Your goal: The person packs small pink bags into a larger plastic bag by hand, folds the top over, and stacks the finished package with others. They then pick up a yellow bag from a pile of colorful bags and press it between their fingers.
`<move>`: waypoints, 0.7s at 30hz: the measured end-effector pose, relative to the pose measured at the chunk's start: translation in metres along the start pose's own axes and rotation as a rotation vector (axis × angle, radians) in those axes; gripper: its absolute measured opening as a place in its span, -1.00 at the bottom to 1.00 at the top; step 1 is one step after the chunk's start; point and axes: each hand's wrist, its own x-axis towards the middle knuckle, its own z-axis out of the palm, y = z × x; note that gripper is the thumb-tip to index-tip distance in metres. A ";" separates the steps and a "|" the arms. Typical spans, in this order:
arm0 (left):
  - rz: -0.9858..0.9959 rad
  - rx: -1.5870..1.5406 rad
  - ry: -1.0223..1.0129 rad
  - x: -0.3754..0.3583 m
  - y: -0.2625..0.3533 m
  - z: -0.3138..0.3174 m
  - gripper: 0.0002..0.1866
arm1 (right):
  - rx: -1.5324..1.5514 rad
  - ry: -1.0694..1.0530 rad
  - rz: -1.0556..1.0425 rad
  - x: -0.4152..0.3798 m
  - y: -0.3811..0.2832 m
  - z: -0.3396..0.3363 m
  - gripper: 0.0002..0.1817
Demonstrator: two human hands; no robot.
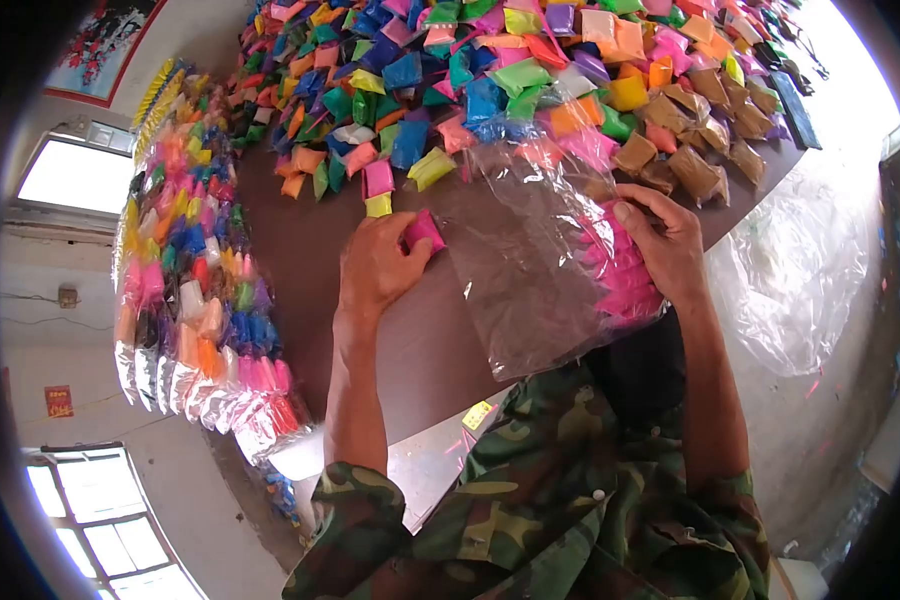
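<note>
Between the thumb and fingers of my left hand (375, 262) is a small magenta packet (425, 232), held over the brown table. My right hand (668, 242) pinches the edge of a clear plastic bag (510, 275). Several bright pink packets (618, 268) lie stacked in a column along the right side of that bag, next to my right fingers. The rest of the bag spreads flat and see-through toward my left hand. Just beyond my left knuckles lie a yellow packet (378, 205) and a pink packet (378, 178).
A large heap of many-coloured packets (400, 70) covers the far side of the table (295, 240). Brown packets (698, 175) gather at its right end. Filled clear bags (195, 270) line the left edge. Crumpled clear plastic (795, 265) hangs beyond the right edge.
</note>
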 end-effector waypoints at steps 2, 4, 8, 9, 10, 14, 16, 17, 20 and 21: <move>-0.093 -0.021 -0.108 0.010 0.001 -0.001 -0.50 | -0.002 0.005 0.003 0.000 0.001 -0.001 -0.70; -0.031 -0.028 -0.111 0.017 -0.014 0.006 -0.46 | -0.020 0.004 0.006 0.000 0.001 -0.001 -0.70; 0.077 -0.142 -0.130 0.025 -0.022 -0.002 -0.40 | -0.041 0.011 0.000 0.000 0.000 -0.002 -0.69; 0.069 -0.179 -0.143 0.026 -0.023 -0.004 -0.40 | -0.049 0.011 0.004 0.000 0.000 -0.002 -0.69; 0.060 -0.214 -0.157 0.027 -0.025 -0.007 -0.40 | -0.055 0.011 0.008 0.000 0.000 -0.001 -0.69; -0.060 -0.402 -0.112 0.016 -0.017 -0.029 -0.46 | -0.027 0.010 0.005 0.000 0.002 -0.001 -0.69; -0.082 -0.459 0.003 0.008 -0.013 -0.040 -0.48 | -0.042 0.015 -0.009 0.000 0.003 -0.001 -0.69; -0.096 -0.488 0.060 0.004 -0.012 -0.043 -0.49 | -0.049 0.016 0.002 -0.001 0.002 -0.002 -0.69; -0.114 -0.618 0.167 -0.004 -0.008 -0.051 -0.47 | -0.053 0.017 0.009 0.000 0.000 0.000 -0.70; -0.128 -0.660 0.153 -0.007 -0.008 -0.052 -0.45 | -0.045 0.020 0.002 0.000 0.001 0.000 -0.69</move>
